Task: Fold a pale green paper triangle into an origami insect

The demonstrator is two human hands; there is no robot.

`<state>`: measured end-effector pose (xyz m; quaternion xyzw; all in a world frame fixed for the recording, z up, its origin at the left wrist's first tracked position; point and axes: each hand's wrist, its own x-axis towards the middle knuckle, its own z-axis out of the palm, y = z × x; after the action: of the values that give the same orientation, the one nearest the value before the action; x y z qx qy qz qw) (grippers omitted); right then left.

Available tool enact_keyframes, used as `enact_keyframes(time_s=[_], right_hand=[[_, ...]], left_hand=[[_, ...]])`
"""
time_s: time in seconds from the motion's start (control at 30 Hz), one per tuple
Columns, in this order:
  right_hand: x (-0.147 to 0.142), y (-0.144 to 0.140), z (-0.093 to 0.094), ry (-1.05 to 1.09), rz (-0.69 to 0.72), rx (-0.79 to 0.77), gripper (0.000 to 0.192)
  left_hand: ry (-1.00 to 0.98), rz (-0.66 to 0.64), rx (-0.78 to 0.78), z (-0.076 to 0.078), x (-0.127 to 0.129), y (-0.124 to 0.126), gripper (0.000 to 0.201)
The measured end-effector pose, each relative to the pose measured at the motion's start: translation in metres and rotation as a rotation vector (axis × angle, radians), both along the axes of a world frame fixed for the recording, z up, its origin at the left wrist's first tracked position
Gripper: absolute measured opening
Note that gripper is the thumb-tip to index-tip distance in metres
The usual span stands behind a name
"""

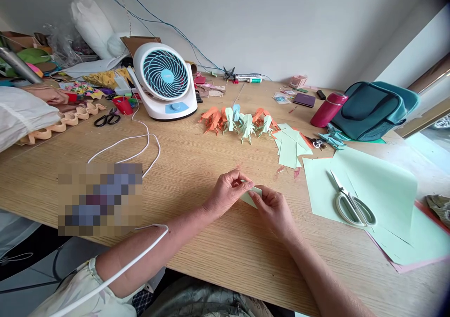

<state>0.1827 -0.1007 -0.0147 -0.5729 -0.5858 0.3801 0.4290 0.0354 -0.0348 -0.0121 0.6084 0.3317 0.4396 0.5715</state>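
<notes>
A small piece of pale green paper (249,200) is held between my two hands, low over the front of the wooden table. My left hand (230,190) pinches its upper left part between thumb and fingers. On its right side, my right hand (276,209) grips it with the thumb on top. Part of the paper is hidden under the fingers. Beyond my hands stands a row of folded paper figures (247,127) in orange, pale green and blue. Beside them lies a small stack of cut green paper pieces (288,151).
White-handled scissors (355,207) rest on large green sheets (390,176) at right. A pink bottle (328,109) and teal bag (369,111) stand behind. A white fan (163,80) is at back left. A co-worker's hand (47,93) and black scissors (107,118) are far left. A white cable (154,143) crosses the table.
</notes>
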Motion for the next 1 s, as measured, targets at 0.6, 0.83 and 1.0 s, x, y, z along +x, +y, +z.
enact_keyframes(time_s=[0.6,0.83,1.0], right_hand=[[0.01,0.005,0.0,0.549,0.13,-0.255,0.038],[0.009,0.005,-0.003,0.488,0.162,-0.174,0.037],[0.007,0.004,0.004,0.398,0.185,-0.136,0.04]], left_hand=[[-0.063,-0.097,0.12,0.016,-0.004,0.001,0.017],[0.033,-0.022,0.202,0.021,-0.003,-0.006,0.011],[0.128,0.076,0.376,0.027,-0.004,-0.012,0.009]])
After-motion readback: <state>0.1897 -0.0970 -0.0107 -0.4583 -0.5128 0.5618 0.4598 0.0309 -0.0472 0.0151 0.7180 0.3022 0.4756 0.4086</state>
